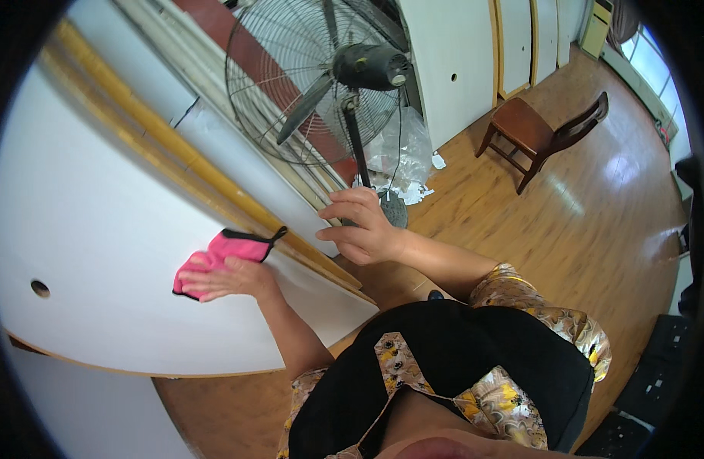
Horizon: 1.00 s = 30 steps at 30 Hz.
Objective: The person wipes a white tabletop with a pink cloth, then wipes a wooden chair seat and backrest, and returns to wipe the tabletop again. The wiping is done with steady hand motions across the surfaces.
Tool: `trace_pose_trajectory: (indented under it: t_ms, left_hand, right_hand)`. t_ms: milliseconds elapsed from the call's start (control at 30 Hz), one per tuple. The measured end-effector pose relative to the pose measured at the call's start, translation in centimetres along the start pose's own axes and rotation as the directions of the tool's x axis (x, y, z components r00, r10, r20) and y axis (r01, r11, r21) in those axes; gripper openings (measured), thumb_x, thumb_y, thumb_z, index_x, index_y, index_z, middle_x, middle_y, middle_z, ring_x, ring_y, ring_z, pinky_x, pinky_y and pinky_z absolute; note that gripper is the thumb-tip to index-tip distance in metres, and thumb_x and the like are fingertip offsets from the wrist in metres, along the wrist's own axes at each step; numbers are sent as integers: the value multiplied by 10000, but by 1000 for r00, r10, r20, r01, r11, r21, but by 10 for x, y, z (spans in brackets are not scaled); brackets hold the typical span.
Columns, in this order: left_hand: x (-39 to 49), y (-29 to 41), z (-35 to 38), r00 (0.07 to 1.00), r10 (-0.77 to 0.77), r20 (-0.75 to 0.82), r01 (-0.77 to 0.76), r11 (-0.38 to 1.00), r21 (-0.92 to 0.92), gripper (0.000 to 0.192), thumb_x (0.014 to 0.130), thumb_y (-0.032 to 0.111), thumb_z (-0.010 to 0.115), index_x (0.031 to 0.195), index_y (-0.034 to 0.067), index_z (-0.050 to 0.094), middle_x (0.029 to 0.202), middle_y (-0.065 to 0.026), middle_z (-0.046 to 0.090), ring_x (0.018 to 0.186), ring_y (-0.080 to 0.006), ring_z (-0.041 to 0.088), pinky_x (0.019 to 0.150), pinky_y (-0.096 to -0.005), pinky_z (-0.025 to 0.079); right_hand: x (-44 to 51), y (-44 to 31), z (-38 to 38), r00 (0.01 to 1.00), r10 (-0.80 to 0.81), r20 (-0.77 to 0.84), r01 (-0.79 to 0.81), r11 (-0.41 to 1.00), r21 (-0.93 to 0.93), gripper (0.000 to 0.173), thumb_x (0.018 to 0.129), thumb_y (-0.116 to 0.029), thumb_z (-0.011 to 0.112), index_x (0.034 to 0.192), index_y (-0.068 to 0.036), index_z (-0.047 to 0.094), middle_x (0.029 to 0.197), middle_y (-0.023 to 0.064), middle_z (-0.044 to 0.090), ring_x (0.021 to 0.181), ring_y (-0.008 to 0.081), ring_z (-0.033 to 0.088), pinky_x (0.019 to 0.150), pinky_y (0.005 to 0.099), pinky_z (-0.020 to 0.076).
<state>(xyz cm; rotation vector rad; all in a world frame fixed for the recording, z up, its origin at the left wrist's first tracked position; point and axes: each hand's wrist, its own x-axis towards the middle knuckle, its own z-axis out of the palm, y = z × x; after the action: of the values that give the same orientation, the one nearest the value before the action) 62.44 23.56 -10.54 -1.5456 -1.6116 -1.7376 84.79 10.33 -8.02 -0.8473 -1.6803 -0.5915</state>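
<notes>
A pink cloth with black edging [237,245] lies against a large white panel [111,218] with a wood-coloured edge and a round hole. My left hand [228,279] rests flat on the cloth's lower part, pressing it to the panel, fingers extended. To the right, my right hand [363,226] is raised beside the panel's edge, its fingers apart and slightly bent, holding nothing. Behind that hand stands a black pedestal fan [366,66] with a wire cage.
A brown wooden chair [524,123] stands on the wood floor [472,212]. More white panels [449,63] lean along the back. A clear plastic bag [403,143] and white scraps lie by the fan's base. Black items [653,367] are at the lower right.
</notes>
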Motion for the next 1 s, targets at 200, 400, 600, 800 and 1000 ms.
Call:
trace_pose_trajectory:
  t_ms: [200,400,600,800,1000]
  left_hand:
    - [-40,110,-16,946,-254,202,287,368,-884,820,1029,616,298,1598,41,159,1627,-182,248,1480,-346,300,1213,-486,268]
    - [-109,198,15,693,-75,717,703,-151,-695,728,1029,591,346,1530,63,333,1513,-147,430,1401,-332,408,1185,-495,293]
    - [-162,266,59,229,360,904,912,-403,-71,607,1069,514,358,1539,130,352,1501,-87,478,1381,-291,460,1156,-486,354]
    - [-199,332,92,-26,626,779,849,-398,348,556,1065,500,391,1490,144,434,1479,-64,510,1347,-261,497,1115,-467,411]
    - [-264,382,140,-211,751,625,709,-323,627,520,1060,482,426,1451,145,483,1460,-58,532,1356,-243,479,1154,-455,350]
  right_hand:
    - [-41,45,-59,997,78,13,-78,997,17,381,677,-32,683,1038,-144,733,1196,45,616,1214,304,530,952,448,421]
    - [-76,101,-123,987,152,54,-149,987,-53,407,685,-38,686,1080,-131,717,1177,58,620,1156,307,571,924,446,439]
    - [-116,134,-202,910,413,-28,-411,892,-187,339,742,-17,676,1075,-84,698,1086,81,643,1067,302,606,878,424,446]
    - [-153,146,-256,703,694,-152,-711,682,-171,331,835,-44,665,1165,-36,639,1093,115,636,1045,313,600,929,393,449]
    - [-182,168,-290,352,928,-124,-840,372,396,529,1031,-270,587,1455,5,432,1327,104,550,1218,192,522,1043,367,417]
